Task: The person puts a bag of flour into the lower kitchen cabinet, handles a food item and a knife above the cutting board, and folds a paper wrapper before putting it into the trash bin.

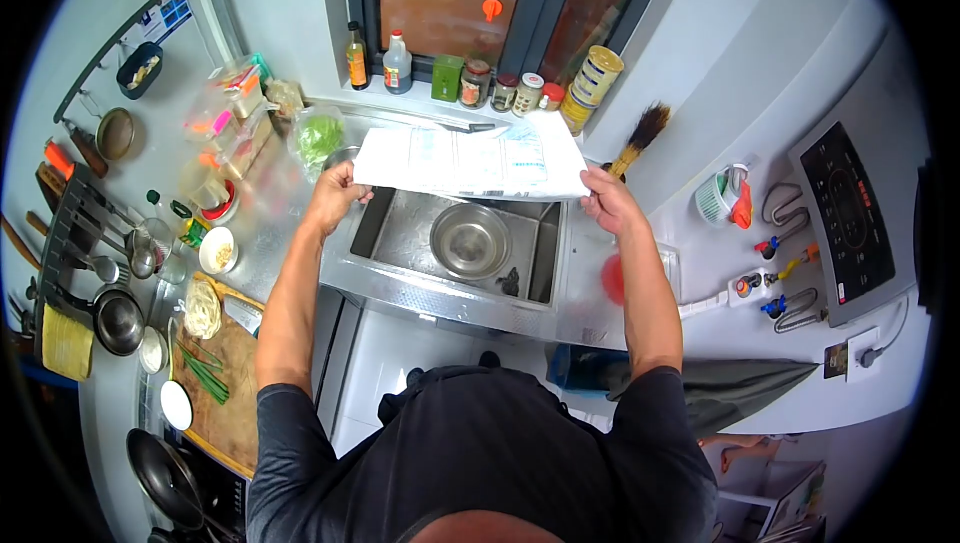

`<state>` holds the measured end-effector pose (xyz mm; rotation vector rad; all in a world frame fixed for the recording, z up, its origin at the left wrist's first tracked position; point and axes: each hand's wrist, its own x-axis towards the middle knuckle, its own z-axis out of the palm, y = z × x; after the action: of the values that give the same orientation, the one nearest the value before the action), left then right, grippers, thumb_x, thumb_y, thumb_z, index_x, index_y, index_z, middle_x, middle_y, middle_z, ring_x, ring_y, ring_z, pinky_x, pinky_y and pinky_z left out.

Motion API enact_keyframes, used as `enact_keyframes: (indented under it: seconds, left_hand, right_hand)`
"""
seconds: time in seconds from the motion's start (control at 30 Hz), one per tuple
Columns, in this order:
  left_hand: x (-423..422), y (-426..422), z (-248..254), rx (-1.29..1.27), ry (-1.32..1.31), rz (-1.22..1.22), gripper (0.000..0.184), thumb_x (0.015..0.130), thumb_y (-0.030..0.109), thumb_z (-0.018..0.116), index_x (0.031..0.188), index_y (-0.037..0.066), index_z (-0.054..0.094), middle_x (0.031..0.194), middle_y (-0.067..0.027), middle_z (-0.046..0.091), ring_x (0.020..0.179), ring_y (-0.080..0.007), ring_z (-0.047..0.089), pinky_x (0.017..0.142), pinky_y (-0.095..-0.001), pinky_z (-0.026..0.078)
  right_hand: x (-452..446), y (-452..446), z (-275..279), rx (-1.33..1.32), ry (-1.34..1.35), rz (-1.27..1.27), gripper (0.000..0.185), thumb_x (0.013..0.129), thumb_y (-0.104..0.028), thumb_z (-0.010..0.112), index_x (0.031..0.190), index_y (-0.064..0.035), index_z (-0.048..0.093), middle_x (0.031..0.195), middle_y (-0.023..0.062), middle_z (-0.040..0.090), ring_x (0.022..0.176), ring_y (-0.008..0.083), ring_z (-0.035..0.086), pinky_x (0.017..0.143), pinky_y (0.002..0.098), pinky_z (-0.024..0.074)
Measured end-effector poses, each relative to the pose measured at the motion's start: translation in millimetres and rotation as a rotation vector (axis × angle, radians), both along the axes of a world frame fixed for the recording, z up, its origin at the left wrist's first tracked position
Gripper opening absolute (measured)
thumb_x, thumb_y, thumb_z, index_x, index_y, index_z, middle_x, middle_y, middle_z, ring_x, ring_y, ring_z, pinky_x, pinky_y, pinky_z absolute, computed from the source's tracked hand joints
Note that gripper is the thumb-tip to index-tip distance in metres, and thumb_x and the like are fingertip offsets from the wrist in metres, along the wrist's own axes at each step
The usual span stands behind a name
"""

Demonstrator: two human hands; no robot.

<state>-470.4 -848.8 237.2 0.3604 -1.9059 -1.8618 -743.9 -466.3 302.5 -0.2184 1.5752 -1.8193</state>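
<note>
A white printed package or sheet (470, 160), wide and flat, is stretched between my two hands above the back of the sink. My left hand (338, 193) pinches its lower left corner. At its lower right corner, my right hand (608, 198) grips the edge with fingers closed. Beneath it lies the steel sink (400, 261) with a round metal bowl (470, 241) inside. A small dark item (510, 281) rests beside the bowl. Something dark and narrow (470, 128) shows at the package's top edge.
Bottles and jars (475, 83) line the windowsill. On the left are a bagged green vegetable (320, 138), a white bowl (218, 250) and a cutting board (215, 423) with green stalks (205, 375). A brush (640, 138) stands at the right wall.
</note>
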Motion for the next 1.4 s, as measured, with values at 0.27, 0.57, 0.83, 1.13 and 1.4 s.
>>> enact_keyframes:
  seconds: [0.27,0.57,0.83,1.13,1.4]
  left_hand:
    - [15.7,20.2,0.6,0.088,-0.071,-0.035,0.015,0.088,0.002,0.056,0.102,0.003,0.060,0.097,-0.0088,0.065,0.090,-0.0164,0.065,0.075,-0.0256,0.053]
    - [5.4,25.3,-19.7,0.421,-0.065,0.017,0.028,0.097,0.024,0.051,0.113,0.001,0.057,0.102,-0.0114,0.065,0.088,-0.0171,0.065,0.079,-0.0278,0.055]
    - [-2.8,24.5,-21.0,0.465,-0.079,0.157,0.031,0.095,0.031,0.055,0.108,0.003,0.060,0.100,-0.0088,0.065,0.088,-0.0148,0.062,0.082,-0.0287,0.052]
    - [-6.9,34.7,-56.0,0.273,0.089,0.482,0.016,0.091,0.013,0.058,0.099,0.001,0.062,0.092,-0.0027,0.064,0.085,-0.0096,0.059,0.071,-0.0229,0.045]
    - [3.9,70.8,-86.5,0.644,0.448,0.527,0.002,0.088,-0.002,0.055,0.090,-0.001,0.055,0.097,-0.0089,0.063,0.084,-0.0157,0.062,0.084,-0.0308,0.052]
  right_hand:
    - [-12.9,4.3,-21.8,0.012,0.125,0.170,0.031,0.093,-0.014,0.055,0.123,-0.0059,0.054,0.110,0.0041,0.063,0.088,0.0150,0.064,0.066,0.0214,0.0469]
    - [5.1,-9.8,-27.1,0.096,0.216,0.119,0.039,0.096,-0.033,0.053,0.123,-0.0046,0.054,0.112,0.0065,0.063,0.090,0.0187,0.065,0.071,0.0275,0.0493]
    - [3.7,-18.1,-36.0,0.002,0.188,0.005,0.043,0.095,-0.032,0.054,0.119,0.0038,0.055,0.106,0.0120,0.065,0.084,0.0203,0.066,0.070,0.0269,0.0514]
    - [19.1,-25.0,-74.4,0.068,0.507,-0.238,0.035,0.092,-0.022,0.057,0.112,0.0055,0.060,0.102,0.0090,0.064,0.085,0.0155,0.062,0.074,0.0284,0.0496]
    - [64.7,-9.1,-113.4,-0.190,0.210,-0.364,0.034,0.090,-0.016,0.060,0.118,0.0032,0.057,0.106,0.0061,0.062,0.095,0.0143,0.058,0.081,0.0306,0.0457]
